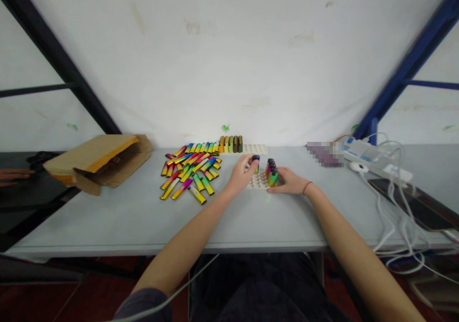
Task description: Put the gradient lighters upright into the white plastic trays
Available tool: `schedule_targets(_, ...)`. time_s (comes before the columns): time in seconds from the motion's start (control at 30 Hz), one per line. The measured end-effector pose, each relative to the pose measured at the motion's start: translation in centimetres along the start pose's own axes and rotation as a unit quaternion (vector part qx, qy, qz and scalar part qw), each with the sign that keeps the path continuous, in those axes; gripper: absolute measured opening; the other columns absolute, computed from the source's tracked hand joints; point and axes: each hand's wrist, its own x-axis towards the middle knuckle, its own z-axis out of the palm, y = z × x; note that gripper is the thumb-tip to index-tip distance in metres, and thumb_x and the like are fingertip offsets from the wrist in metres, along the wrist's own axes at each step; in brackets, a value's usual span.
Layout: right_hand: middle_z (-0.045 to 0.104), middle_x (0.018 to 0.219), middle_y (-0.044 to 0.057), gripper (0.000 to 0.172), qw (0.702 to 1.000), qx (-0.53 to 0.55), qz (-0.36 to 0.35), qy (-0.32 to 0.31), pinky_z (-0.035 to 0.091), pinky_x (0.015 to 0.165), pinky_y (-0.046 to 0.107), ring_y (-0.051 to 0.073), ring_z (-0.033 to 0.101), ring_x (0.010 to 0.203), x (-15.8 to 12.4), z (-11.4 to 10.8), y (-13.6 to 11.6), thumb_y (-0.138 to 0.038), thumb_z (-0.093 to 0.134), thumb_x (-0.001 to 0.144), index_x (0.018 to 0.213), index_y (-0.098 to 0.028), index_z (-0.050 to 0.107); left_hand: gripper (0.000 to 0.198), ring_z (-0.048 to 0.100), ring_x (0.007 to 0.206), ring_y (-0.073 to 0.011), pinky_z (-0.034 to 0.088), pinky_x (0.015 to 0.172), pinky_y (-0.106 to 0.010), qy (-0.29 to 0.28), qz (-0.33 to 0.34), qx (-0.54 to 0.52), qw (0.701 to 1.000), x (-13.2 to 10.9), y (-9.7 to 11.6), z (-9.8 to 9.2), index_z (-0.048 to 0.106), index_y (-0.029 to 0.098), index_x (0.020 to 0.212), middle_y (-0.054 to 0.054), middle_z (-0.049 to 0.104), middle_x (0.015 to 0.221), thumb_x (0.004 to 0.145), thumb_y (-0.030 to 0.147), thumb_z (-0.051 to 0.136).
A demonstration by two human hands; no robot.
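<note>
My left hand [238, 174] is closed on a dark-topped lighter [256, 166], held upright over the left part of a white tray with round holes [256, 181]. Along that tray's right side stand several colourful lighters [271, 173] in a row. My right hand [292, 182] grips the tray at its right side, the thumb at the near corner and the fingers partly hidden behind the lighters. To the left lies a loose pile of shiny rainbow-coloured lighters [193, 171]. Farther back, a second white tray [256, 148] carries upright lighters [230, 144] in its left part.
An opened cardboard box [96, 162] lies at the left. On the right are a power strip [376, 157], tangled white cables [398, 207], a dark phone-like device [412, 202] and a purple item [324, 155], partly blurred. Another person's hand [16, 176] shows at far left.
</note>
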Motion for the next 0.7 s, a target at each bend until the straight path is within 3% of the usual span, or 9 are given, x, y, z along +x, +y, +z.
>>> schedule_targets(0.27,0.069,0.126,0.015,0.070,1.000,-0.001,0.013,0.003,0.045,0.107,0.053,0.038,0.062,0.119,-0.1,0.0,-0.2,-0.059,0.077,0.067,0.123,-0.018,0.065,0.014,0.066,0.088,-0.0174,0.052,0.085,-0.028,-0.048,-0.026,0.012,0.998,0.1,-2.0,1.3,0.073,0.020,0.097,-0.007,0.072,0.106,0.084,0.023,0.067)
schedule_targets(0.37,0.068,0.128,0.015,0.072,1.000,0.000,0.016,0.001,0.044,0.108,0.053,0.037,0.061,0.121,-0.1,0.1,-0.1,-0.059,0.078,0.067,0.124,-0.018,0.064,0.016,0.067,0.089,-0.0186,0.052,0.090,-0.031,-0.061,-0.010,0.048,0.997,0.2,-2.1,1.4,0.073,0.021,0.100,-0.007,0.072,0.105,0.084,0.022,0.067)
schedule_targets(0.5,0.068,0.129,0.016,0.074,1.000,0.002,0.012,-0.005,0.043,0.109,0.053,0.037,0.060,0.123,0.0,0.1,0.0,-0.060,0.077,0.067,0.127,-0.017,0.063,0.032,0.069,0.091,-0.0189,0.051,0.093,-0.032,-0.068,0.001,0.081,0.994,0.2,-2.0,1.4,0.066,0.025,0.117,-0.006,0.073,0.108,0.086,0.018,0.064)
schedule_targets(0.7,0.069,0.127,0.016,0.074,1.000,-0.005,0.009,-0.010,0.043,0.108,0.052,0.037,0.062,0.120,0.0,0.1,0.0,-0.062,0.076,0.068,0.125,-0.017,0.064,0.032,0.068,0.103,-0.0223,0.047,0.101,-0.036,-0.093,0.045,0.168,0.980,0.2,-2.1,1.0,0.066,0.028,0.119,-0.005,0.073,0.106,0.091,0.020,0.056)
